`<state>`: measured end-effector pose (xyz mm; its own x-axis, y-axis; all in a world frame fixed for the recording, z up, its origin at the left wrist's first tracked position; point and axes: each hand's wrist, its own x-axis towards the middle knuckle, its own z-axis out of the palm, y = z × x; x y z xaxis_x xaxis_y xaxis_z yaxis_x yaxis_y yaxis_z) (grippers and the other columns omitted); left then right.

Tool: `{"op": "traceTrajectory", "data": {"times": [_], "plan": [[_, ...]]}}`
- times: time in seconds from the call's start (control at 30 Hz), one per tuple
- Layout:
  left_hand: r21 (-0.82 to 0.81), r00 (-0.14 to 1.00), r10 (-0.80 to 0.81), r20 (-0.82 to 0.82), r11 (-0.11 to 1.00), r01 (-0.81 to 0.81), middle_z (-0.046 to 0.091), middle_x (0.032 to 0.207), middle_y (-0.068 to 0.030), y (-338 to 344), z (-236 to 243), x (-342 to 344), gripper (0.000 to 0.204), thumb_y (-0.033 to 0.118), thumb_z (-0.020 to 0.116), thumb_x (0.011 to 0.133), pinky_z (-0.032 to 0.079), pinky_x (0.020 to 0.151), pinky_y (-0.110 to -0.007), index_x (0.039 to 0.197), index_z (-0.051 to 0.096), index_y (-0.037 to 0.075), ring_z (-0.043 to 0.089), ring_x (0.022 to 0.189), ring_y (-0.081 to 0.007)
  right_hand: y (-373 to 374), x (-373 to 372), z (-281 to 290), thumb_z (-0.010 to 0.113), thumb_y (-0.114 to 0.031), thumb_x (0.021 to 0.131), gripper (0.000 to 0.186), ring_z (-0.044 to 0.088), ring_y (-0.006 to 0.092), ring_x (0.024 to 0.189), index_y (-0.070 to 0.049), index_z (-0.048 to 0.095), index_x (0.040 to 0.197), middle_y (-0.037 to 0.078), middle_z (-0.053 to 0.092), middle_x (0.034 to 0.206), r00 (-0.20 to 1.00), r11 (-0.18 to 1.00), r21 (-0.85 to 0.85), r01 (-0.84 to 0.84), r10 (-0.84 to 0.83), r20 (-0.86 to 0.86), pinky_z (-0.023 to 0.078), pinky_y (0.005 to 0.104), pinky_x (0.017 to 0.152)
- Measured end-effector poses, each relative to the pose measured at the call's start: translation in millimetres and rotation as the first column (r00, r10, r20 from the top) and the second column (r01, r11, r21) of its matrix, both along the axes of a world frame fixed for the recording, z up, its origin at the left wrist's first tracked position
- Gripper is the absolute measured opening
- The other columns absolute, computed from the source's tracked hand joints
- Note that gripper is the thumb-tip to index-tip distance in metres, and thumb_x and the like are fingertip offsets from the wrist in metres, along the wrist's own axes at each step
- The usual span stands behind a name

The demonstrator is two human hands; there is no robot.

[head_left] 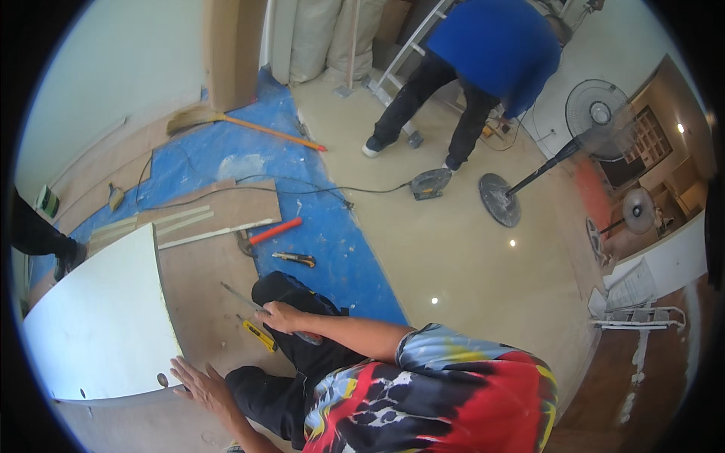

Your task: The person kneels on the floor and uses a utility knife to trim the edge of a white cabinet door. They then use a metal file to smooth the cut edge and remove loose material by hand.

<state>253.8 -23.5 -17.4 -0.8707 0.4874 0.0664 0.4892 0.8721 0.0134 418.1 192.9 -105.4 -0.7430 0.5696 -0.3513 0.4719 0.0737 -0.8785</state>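
Note:
A white curved-looking panel (106, 325) with small round holes along its lower edge lies on the plywood at the left. Fingers spread, my left hand (202, 389) touches the panel's near corner beside a hole. My right hand (281, 317) is closed around a long thin metal tool (236, 291) above my knee; its exact kind is unclear. Below that hand, a yellow utility knife (258, 334) rests on the plywood. Farther off are a black-and-yellow utility knife (294, 259) and a hammer with a red handle (276, 230).
A co-worker in a blue shirt (495, 49) bends over near a ladder (411, 49). A grey corded tool (430, 183) and a standing fan (500, 200) are on the floor. A broom (264, 130) lies across the blue sheet (325, 245). Another person's leg (41, 230) shows at far left.

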Motion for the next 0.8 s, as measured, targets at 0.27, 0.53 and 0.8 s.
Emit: {"op": "traceTrajectory", "data": {"times": [0.27, 0.53, 0.8], "plan": [[0.075, 0.999, -0.046, -0.028, 0.996, 0.048, 0.032, 0.167, -0.0179, 12, -2, 2, 0.085, 0.018, 0.073, 0.093, 0.022, 0.126, -0.055, 0.162, 0.027, 0.003, 0.028, 0.156, -0.0338, 1, -1, -4, 0.052, -0.041, 0.106, 0.051, 0.063, 0.0292, 0.042, 0.009, 0.061, 0.096, 0.020, 0.064, 0.061, 1.000, 0.999, -0.041, -0.009, 0.009, 0.011, 0.051, 0.0433, 0.044], [0.161, 0.991, -0.129, 0.029, 0.979, 0.123, 0.031, 0.166, -0.0206, 13, -3, 5, 0.069, 0.010, 0.078, 0.087, 0.028, 0.125, -0.054, 0.148, 0.049, 0.001, 0.028, 0.155, -0.0381, 2, -2, -13, 0.051, -0.043, 0.106, 0.055, 0.062, 0.0298, 0.041, 0.009, 0.059, 0.091, 0.021, 0.064, 0.062, 1.000, 1.000, -0.007, -0.006, 0.005, -0.024, 0.050, 0.0435, 0.044], [0.305, 0.983, -0.185, 0.006, 0.936, 0.175, 0.032, 0.165, -0.0245, 17, 10, 18, 0.056, 0.007, 0.079, 0.083, 0.027, 0.124, -0.054, 0.136, 0.062, 0.000, 0.031, 0.153, -0.0403, 10, -6, -25, 0.043, -0.044, 0.110, 0.055, 0.065, 0.0284, 0.048, 0.004, 0.063, 0.091, 0.019, 0.064, 0.064, 0.998, 0.986, -0.164, -0.031, 0.022, -0.060, 0.052, 0.0436, 0.050]]}}
